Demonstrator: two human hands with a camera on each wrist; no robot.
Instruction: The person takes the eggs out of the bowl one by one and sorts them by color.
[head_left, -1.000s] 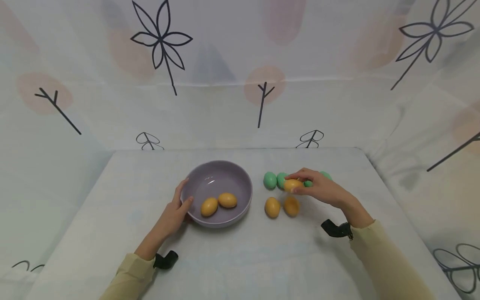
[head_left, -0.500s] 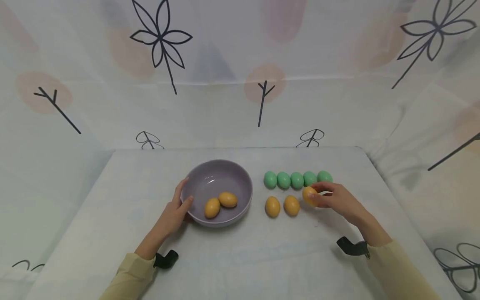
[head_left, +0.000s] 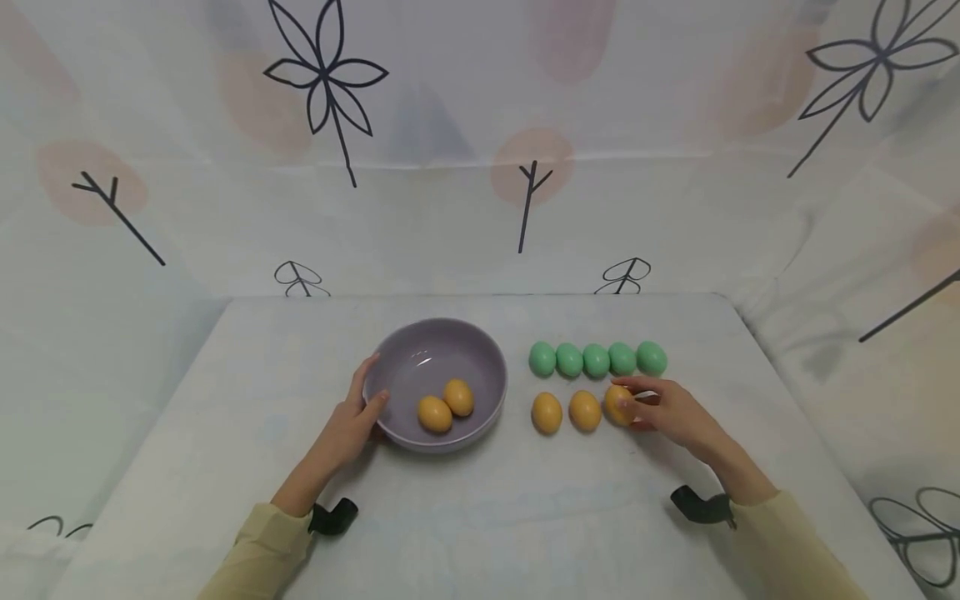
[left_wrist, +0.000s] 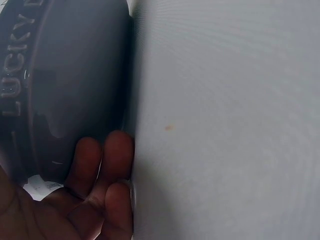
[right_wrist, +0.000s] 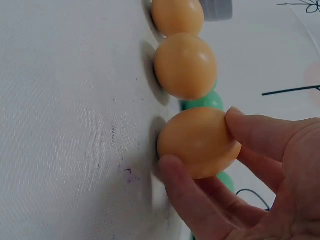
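My left hand (head_left: pixel 351 425) grips the left side of a purple-grey bowl (head_left: pixel 397 358), its thumb over the rim and its fingers against the outer wall. Two orange eggs (head_left: pixel 435 414) lie touching inside the bowl. With my right hand (head_left: pixel 667 412) I pinch another orange egg (right_wrist: pixel 197 142) between thumb and fingers, at the table surface. Just left of it, two more orange eggs (head_left: pixel 585 411) lie in line. Behind them runs a row of several green eggs (head_left: pixel 596 361). In the left wrist view, raised letters show on the bowl wall (left_wrist: pixel 75 75).
A white cloth covers the table (head_left: pixel 480 517). White fabric (head_left: pixel 450 225) printed with leaves and twigs rises behind it and at both sides. A black strap piece (head_left: pixel 705 506) juts from each wrist.
My right hand has carried the orange egg rightward, then lowered it to the end of the orange row. The two eggs in the bowl have rolled rightward; the left hand stays put.
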